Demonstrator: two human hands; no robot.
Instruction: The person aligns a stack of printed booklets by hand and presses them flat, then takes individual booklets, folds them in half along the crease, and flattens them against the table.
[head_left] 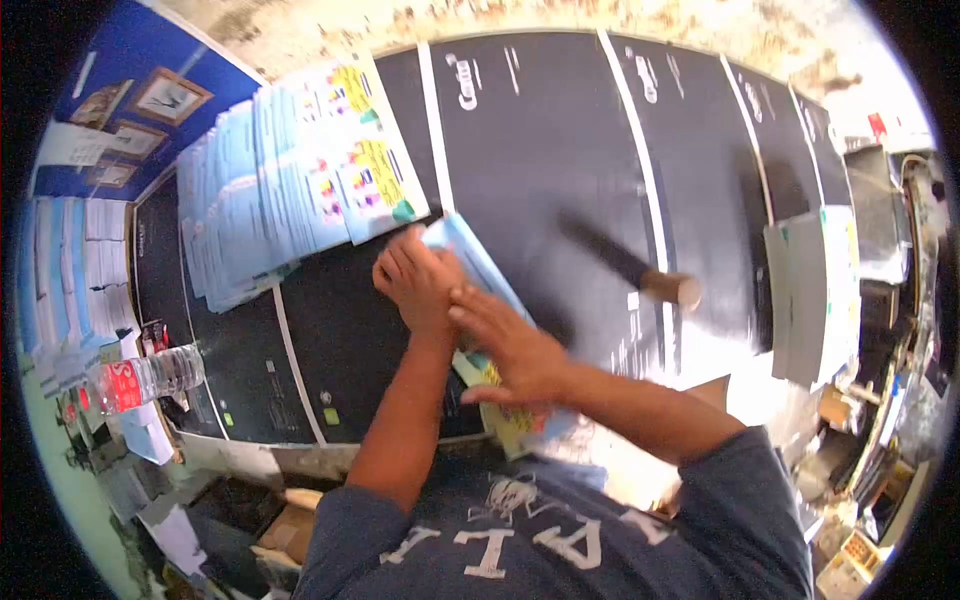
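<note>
Nearest the camera is a dark T-shirt (450,500) with pale lettering across the chest, worn by the person whose two bare arms reach forward over a black table (540,130) crossed by white lines.

At the far left, piles of paper (100,245) stand beyond the table's edge, and nearer lies a clear bottle (150,378) with a red label, on its side. Behind them, framed pictures (172,97) hang on a blue wall (225,65). On the far left part of the table, light-blue sheets (235,200) lie spread in overlapping rows; those at their right end show white pages with yellow and other bright print.

Just right of and nearer than these sheets, the left hand (420,280) is over the far end of a blue booklet (485,265), its fingers bent; whether they grip the paper cannot be told. The booklet lies slanted at the middle of the table, its far end toward the left, with yellow print showing at the near end, partly covered by the hands. The right hand (515,355) lies across it, fingers extended and thumb spread well apart, fingertips beside the left wrist; whether they touch is unclear.

Farther right is a brown wooden piece (668,288) with a pale round end, a dark streak running from it toward the far left. At the right end rests a stack of white-edged papers (800,300). Beyond, at the near right, is a yellowish crate (855,560) amid clutter.
</note>
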